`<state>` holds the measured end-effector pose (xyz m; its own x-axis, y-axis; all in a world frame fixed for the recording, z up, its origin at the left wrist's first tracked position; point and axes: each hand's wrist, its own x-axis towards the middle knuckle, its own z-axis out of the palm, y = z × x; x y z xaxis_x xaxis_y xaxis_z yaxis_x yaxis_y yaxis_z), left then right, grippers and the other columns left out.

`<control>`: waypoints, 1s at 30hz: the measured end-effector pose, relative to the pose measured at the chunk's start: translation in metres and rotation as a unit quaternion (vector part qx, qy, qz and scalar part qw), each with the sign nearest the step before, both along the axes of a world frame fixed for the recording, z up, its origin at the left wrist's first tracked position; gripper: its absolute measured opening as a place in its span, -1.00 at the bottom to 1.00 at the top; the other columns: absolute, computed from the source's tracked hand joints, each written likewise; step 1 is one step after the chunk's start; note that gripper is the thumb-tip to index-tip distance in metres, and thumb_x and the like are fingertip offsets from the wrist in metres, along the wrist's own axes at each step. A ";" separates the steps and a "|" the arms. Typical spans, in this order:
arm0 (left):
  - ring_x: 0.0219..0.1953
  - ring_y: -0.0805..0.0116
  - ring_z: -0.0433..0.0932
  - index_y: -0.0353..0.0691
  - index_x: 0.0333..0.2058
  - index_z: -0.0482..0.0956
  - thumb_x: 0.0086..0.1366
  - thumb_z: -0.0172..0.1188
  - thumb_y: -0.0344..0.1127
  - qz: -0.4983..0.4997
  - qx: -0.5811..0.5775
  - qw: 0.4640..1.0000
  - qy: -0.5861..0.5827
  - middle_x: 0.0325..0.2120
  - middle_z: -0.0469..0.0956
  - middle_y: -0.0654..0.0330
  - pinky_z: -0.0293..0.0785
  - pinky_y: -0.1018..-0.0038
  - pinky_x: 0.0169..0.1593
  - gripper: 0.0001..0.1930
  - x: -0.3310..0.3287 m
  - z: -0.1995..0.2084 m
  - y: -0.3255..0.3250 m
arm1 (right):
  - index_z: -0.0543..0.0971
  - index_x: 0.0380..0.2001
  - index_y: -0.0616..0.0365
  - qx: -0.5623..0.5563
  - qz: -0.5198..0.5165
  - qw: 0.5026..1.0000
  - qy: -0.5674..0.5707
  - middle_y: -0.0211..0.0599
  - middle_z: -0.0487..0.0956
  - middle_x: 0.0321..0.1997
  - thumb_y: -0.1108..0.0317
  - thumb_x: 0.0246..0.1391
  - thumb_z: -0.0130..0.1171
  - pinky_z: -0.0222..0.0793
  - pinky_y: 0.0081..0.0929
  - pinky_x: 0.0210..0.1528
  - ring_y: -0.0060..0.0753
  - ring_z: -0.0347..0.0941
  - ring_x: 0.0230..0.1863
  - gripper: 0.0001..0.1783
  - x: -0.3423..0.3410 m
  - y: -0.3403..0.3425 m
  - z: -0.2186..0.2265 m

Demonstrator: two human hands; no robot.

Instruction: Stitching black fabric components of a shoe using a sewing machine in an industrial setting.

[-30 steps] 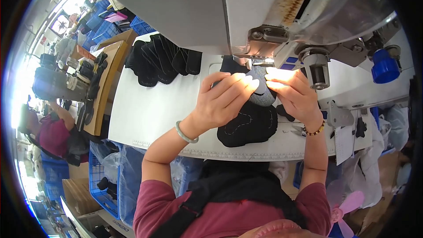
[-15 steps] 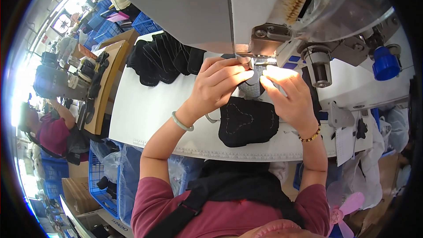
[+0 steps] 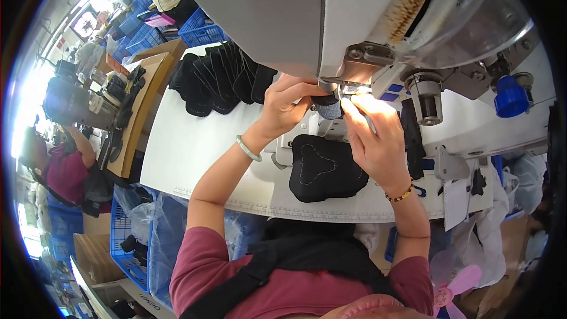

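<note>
My left hand (image 3: 284, 106) pinches a small dark fabric piece (image 3: 328, 108) under the head of a sewing machine (image 3: 369, 56). The piece curves, and its grey face shows below my fingers. On its right side my right hand (image 3: 377, 133) has fingertips closed at the fabric's edge, brightly lit by the machine lamp. The needle area is partly hidden by my fingers. Just below my hands a stack of black padded pieces (image 3: 322, 171) with a stitched outline lies on the white table (image 3: 195, 153).
Fanned black pieces (image 3: 215, 80) lie at the table's far left. A blue knob (image 3: 511, 97) and a metal bobbin-like part (image 3: 426, 97) sit right of the machine head. A blue basket (image 3: 129, 248) with plastic bags stands below left. Co-workers sit at the left and far left.
My view has shifted slightly. The left fingers have curled, and the dark piece now shows its curved grey face between my hands. My right hand has drawn slightly left and down.
</note>
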<state>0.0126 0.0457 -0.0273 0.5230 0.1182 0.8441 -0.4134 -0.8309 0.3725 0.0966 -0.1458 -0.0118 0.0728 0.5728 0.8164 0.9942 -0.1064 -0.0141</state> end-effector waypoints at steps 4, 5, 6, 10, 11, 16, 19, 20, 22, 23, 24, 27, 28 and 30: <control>-0.36 0.33 0.56 -0.15 -0.41 0.67 -0.20 0.22 -0.69 0.021 0.095 0.994 -0.049 -0.40 0.61 0.24 0.47 0.50 -0.29 -0.67 -0.001 0.009 0.004 | 0.58 -0.17 0.03 0.038 0.006 0.999 -0.005 -0.49 0.50 -0.16 0.37 -0.05 0.29 0.34 -0.54 -0.38 -0.52 0.45 -0.40 -0.70 0.004 0.003 0.000; -0.36 0.33 0.56 -0.15 -0.41 0.67 -0.20 0.22 -0.69 0.017 0.095 0.994 -0.048 -0.40 0.61 0.24 0.47 0.50 -0.29 -0.67 -0.001 0.011 0.004 | 0.58 -0.17 0.03 0.039 0.002 0.999 -0.004 -0.49 0.50 -0.16 0.37 -0.05 0.29 0.34 -0.54 -0.38 -0.52 0.45 -0.40 -0.70 0.003 0.003 -0.002; -0.36 0.34 0.56 -0.13 -0.41 0.67 -0.22 0.24 -0.65 0.022 0.130 0.990 -0.053 -0.40 0.62 0.27 0.45 0.51 -0.29 -0.67 -0.002 0.014 0.005 | 0.58 -0.17 0.01 0.049 0.010 0.999 -0.017 -0.51 0.49 -0.16 0.35 -0.07 0.32 0.32 -0.55 -0.35 -0.54 0.44 -0.38 -0.69 -0.001 0.003 -0.004; -0.29 0.37 0.56 -0.09 -0.41 0.67 -0.15 0.30 -0.46 0.033 0.185 0.982 -0.022 -0.40 0.61 0.34 0.40 0.46 -0.19 -0.77 -0.011 0.024 0.003 | 0.58 -0.19 0.03 0.027 0.011 0.999 -0.030 -0.50 0.48 -0.17 0.36 -0.13 0.36 0.28 -0.51 -0.25 -0.50 0.40 -0.29 -0.65 -0.009 0.001 -0.006; -0.25 0.36 0.55 -0.10 -0.40 0.66 -0.08 0.30 -0.39 0.038 0.201 0.979 -0.009 -0.42 0.59 0.35 0.39 0.41 -0.13 -0.82 -0.011 0.027 0.003 | 0.58 -0.19 0.07 0.008 0.018 0.999 -0.025 -0.45 0.48 -0.17 0.41 -0.16 0.38 0.27 -0.43 -0.23 -0.41 0.40 -0.26 -0.63 -0.008 0.001 -0.006; -0.23 0.36 0.53 -0.11 -0.39 0.66 -0.08 0.29 -0.39 0.037 0.206 0.978 0.024 -0.40 0.58 0.36 0.38 0.42 -0.09 -0.81 -0.016 0.034 0.001 | 0.59 -0.22 0.06 0.014 0.041 0.999 -0.009 -0.45 0.50 -0.20 0.45 -0.18 0.37 0.26 -0.44 -0.25 -0.41 0.40 -0.30 -0.64 -0.007 -0.001 -0.006; -0.23 0.35 0.52 -0.11 -0.39 0.65 -0.09 0.28 -0.40 0.022 0.179 0.983 0.042 -0.38 0.58 0.35 0.38 0.42 -0.08 -0.80 -0.016 0.030 0.005 | 0.59 -0.23 0.06 -0.001 0.030 0.999 -0.020 -0.44 0.50 -0.21 0.45 -0.17 0.37 0.27 -0.44 -0.27 -0.40 0.40 -0.30 -0.66 -0.009 0.001 -0.002; -0.27 0.38 0.55 -0.08 -0.39 0.66 -0.13 0.27 -0.45 0.024 0.178 0.983 0.043 -0.37 0.60 0.36 0.38 0.47 -0.19 -0.76 -0.015 0.031 0.005 | 0.59 -0.23 0.05 0.010 0.020 0.999 -0.036 -0.48 0.49 -0.22 0.43 -0.14 0.31 0.29 -0.52 -0.30 -0.50 0.41 -0.32 -0.69 -0.008 0.003 -0.002; -0.30 0.40 0.57 -0.06 -0.39 0.66 -0.18 0.26 -0.51 0.030 0.175 0.983 0.043 -0.35 0.63 0.36 0.38 0.53 -0.30 -0.71 -0.017 0.032 0.003 | 0.58 -0.23 0.04 0.021 0.014 0.998 -0.053 -0.53 0.48 -0.22 0.41 -0.11 0.25 0.32 -0.59 -0.32 -0.59 0.41 -0.34 -0.72 -0.008 0.004 -0.002; -0.28 0.37 0.55 -0.10 -0.39 0.65 -0.15 0.27 -0.48 0.032 0.187 0.981 0.042 -0.37 0.59 0.35 0.39 0.47 -0.20 -0.75 -0.017 0.033 0.002 | 0.58 -0.23 0.04 0.025 0.011 0.999 -0.042 -0.52 0.48 -0.21 0.41 -0.12 0.27 0.32 -0.57 -0.33 -0.57 0.41 -0.36 -0.71 -0.007 0.003 -0.003; -0.25 0.33 0.52 -0.15 -0.39 0.63 -0.12 0.28 -0.45 0.034 0.200 0.978 0.041 -0.39 0.56 0.33 0.40 0.41 -0.10 -0.78 -0.017 0.035 0.001 | 0.58 -0.23 0.04 0.028 0.007 0.999 -0.031 -0.51 0.48 -0.20 0.42 -0.13 0.29 0.32 -0.56 -0.34 -0.56 0.40 -0.38 -0.70 -0.007 0.003 -0.003; -0.25 0.32 0.52 -0.20 -0.37 0.61 -0.15 0.26 -0.52 0.042 0.248 0.968 0.022 -0.41 0.53 0.31 0.41 0.41 -0.11 -0.74 -0.021 0.042 -0.010 | 0.58 -0.23 0.03 0.046 0.018 0.999 -0.008 -0.50 0.48 -0.20 0.43 -0.16 0.33 0.31 -0.53 -0.33 -0.53 0.40 -0.41 -0.68 -0.003 0.002 -0.005; -0.25 0.32 0.52 -0.20 -0.37 0.61 -0.15 0.26 -0.52 0.041 0.248 0.968 0.023 -0.41 0.53 0.31 0.41 0.41 -0.11 -0.74 -0.020 0.042 -0.012 | 0.58 -0.23 0.03 0.047 0.017 0.999 -0.007 -0.50 0.48 -0.20 0.43 -0.16 0.33 0.31 -0.53 -0.33 -0.53 0.40 -0.41 -0.68 -0.002 0.001 -0.005; -0.26 0.31 0.52 -0.25 -0.35 0.58 -0.15 0.23 -0.56 0.065 0.249 0.966 0.015 -0.41 0.51 0.28 0.41 0.41 -0.12 -0.72 -0.021 0.041 -0.016 | 0.58 -0.23 0.02 0.038 0.021 0.999 0.010 -0.50 0.49 -0.21 0.45 -0.18 0.34 0.32 -0.52 -0.32 -0.51 0.40 -0.42 -0.67 -0.001 0.000 -0.005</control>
<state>-0.0088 0.0296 0.0134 0.5560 -0.2325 0.7980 -0.2888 -0.9543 -0.0768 0.0957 -0.1458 -0.0165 0.0676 0.5115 0.8566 0.9972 -0.0623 -0.0414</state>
